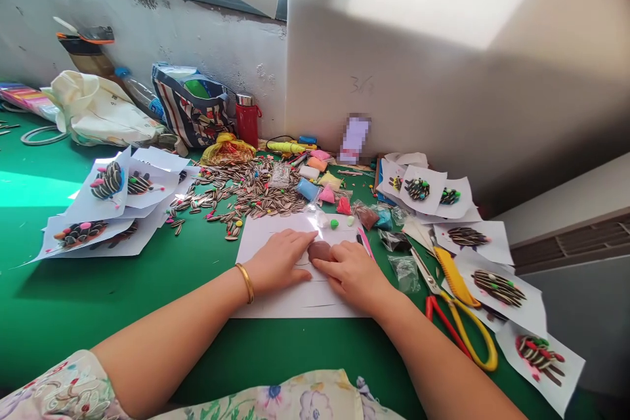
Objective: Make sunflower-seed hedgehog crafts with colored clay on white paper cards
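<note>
A lump of brown modelling clay (pixel 319 251) lies on a white paper sheet (pixel 290 295) on the green tabletop. My left hand (pixel 278 261), with a gold bangle (pixel 245 282) on its wrist, rests flat on the sheet, its fingertips just beside the lump. My right hand (pixel 352 275) lies against the lump from the right, its fingers touching its lower edge. Neither hand visibly grips it. The hands hide part of the sheet.
A spread of striped sunflower seeds (pixel 241 193) and coloured clay packets (pixel 315 177) lies ahead. Paper cards with seed-and-clay pictures (pixel 499 289) are stacked on both sides. Yellow-handled scissors (pixel 457 321) and a yellow craft knife (pixel 455 279) lie to the right. A wall stands behind.
</note>
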Available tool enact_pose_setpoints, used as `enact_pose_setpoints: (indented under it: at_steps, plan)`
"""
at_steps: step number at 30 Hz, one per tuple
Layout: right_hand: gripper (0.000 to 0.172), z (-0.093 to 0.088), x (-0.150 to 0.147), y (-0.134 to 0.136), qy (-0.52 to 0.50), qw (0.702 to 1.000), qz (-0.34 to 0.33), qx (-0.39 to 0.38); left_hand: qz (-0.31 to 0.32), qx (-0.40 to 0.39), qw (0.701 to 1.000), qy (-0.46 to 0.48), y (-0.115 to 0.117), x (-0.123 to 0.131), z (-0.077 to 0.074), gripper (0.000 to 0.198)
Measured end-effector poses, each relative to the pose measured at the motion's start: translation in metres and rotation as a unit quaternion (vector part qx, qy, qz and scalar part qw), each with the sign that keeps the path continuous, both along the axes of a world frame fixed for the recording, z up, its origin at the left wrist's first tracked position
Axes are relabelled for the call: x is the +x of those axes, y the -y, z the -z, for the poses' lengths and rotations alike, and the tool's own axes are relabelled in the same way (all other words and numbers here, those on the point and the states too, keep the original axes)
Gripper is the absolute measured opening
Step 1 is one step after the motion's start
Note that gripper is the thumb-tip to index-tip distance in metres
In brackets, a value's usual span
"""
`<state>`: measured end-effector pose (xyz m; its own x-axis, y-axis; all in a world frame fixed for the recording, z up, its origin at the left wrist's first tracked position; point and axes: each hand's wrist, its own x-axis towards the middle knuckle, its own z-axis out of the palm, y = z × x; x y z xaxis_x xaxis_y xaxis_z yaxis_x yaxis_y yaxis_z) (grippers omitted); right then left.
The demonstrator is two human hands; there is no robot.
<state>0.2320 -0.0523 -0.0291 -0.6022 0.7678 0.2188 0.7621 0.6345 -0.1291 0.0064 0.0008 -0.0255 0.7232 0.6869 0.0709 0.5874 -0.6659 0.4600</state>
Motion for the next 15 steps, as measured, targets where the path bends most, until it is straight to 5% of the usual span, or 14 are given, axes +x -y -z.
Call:
enact_pose_setpoints:
  at_steps: [15]
  plan:
    - [0.04,-0.0046,-0.0094,0.002,0.011,0.999,0.026,-0.034,0.003,0.007,1.0,0.006,-0.0003,-0.0001,0.0014,0.077]
